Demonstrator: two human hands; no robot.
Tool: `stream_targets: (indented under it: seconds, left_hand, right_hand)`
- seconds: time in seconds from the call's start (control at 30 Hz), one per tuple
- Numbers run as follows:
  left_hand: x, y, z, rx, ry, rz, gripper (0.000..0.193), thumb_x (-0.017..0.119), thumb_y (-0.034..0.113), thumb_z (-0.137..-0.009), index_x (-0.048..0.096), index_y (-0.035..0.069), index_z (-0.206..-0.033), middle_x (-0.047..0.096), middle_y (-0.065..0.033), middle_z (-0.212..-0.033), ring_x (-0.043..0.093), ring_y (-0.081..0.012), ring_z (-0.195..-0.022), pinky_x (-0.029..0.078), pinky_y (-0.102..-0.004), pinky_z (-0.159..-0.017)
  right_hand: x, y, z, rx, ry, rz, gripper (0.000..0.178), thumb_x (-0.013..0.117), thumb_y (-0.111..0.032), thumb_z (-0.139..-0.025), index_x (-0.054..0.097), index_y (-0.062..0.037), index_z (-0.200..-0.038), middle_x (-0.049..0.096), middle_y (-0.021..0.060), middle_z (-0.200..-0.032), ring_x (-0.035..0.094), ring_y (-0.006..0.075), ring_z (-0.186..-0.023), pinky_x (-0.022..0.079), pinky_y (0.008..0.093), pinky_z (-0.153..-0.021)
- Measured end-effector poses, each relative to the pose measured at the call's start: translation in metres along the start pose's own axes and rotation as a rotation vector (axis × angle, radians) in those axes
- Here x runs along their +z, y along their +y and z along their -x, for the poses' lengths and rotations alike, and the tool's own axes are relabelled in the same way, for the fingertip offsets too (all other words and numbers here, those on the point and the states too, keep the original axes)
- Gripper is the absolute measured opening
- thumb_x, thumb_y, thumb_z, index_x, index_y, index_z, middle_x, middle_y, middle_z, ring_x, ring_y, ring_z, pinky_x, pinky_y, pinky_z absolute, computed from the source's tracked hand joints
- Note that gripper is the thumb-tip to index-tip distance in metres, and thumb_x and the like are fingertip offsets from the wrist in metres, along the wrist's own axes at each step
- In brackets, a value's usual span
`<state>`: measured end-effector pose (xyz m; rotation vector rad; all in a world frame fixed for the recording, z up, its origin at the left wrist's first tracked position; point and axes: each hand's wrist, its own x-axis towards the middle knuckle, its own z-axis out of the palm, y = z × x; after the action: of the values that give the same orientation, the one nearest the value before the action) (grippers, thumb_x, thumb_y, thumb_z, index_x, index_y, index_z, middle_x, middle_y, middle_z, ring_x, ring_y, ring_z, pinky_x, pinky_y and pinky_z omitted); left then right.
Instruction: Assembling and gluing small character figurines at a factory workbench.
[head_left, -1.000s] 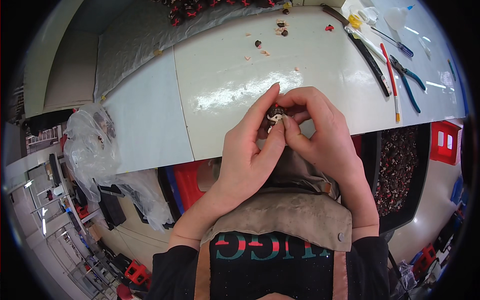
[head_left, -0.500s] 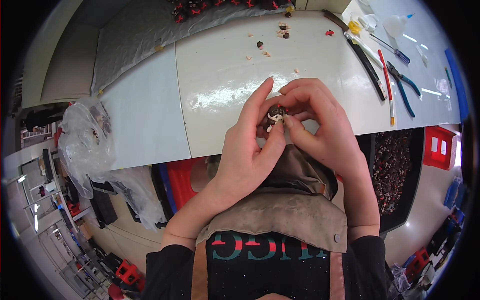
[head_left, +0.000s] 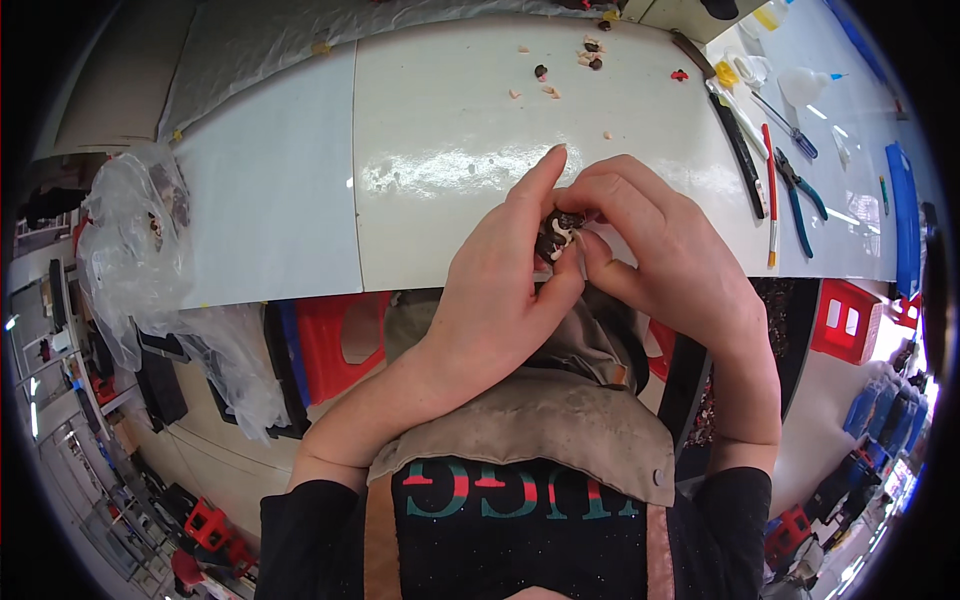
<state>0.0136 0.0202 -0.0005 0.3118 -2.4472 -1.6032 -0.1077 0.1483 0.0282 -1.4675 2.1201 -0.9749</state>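
Note:
Between my hands, above the near edge of the white table, is a small dark brown and cream figurine. My left hand cups it from the left, its thumb pressed against the lower side and the index finger pointing up and away. From the right, my right hand pinches the figurine's upper right side with bent fingers and thumb. Much of the figurine is hidden by my fingers, so its exact shape cannot be made out.
Small brown and cream bits lie at the far side. On the right are pliers, a red-handled brush, a screwdriver and a black-handled tool. A clear plastic bag hangs over the left edge. Below stands a red stool.
The figurine is turned somewhat between my fingers, and my right fingers have shifted over its top. The whole view has shifted, with the table's tools now a little higher or further left.

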Motion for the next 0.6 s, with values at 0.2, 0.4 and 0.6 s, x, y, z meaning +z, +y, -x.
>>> stream_targets:
  seconds: [0.2, 0.4, 0.6]
  left_hand:
    - [0.002, -0.003, -0.005, 0.007, -0.005, 0.047, 0.060, 0.059, 0.004, -0.083, 0.033, -0.001, -0.137, 0.057, -0.0180, -0.107, 0.059, -0.0310, -0.093, 0.050, -0.0376, -0.077]
    - [-0.004, 0.003, -0.009, -0.026, -0.055, 0.169, 0.054, 0.056, 0.003, -0.086, 0.036, -0.001, -0.136, 0.057, -0.0172, -0.115, 0.059, -0.0240, -0.099, 0.048, -0.0313, -0.085]
    - [-0.029, 0.006, -0.015, -0.327, -0.129, 0.684, 0.043, 0.050, 0.001, -0.091, 0.042, 0.003, -0.133, 0.054, -0.0117, -0.123, 0.056, -0.0157, -0.106, 0.044, -0.0301, -0.094]
  right_hand:
    - [0.003, 0.004, -0.002, -0.024, 0.020, 0.157, 0.028, 0.060, 0.003, -0.075, 0.056, -0.0023, -0.102, 0.058, 0.0129, -0.097, 0.063, 0.0294, -0.081, 0.053, 0.0356, -0.071]
    - [-0.010, 0.002, 0.001, -0.058, 0.072, 0.063, 0.025, 0.062, 0.002, -0.076, 0.058, -0.0027, -0.100, 0.060, 0.0131, -0.095, 0.062, 0.0301, -0.085, 0.052, 0.0361, -0.073]
    - [-0.044, 0.029, 0.044, 0.039, 0.609, -0.030, 0.017, 0.055, 0.005, -0.081, 0.060, 0.0003, -0.096, 0.058, 0.0165, -0.111, 0.058, 0.0235, -0.099, 0.044, 0.0334, -0.089]
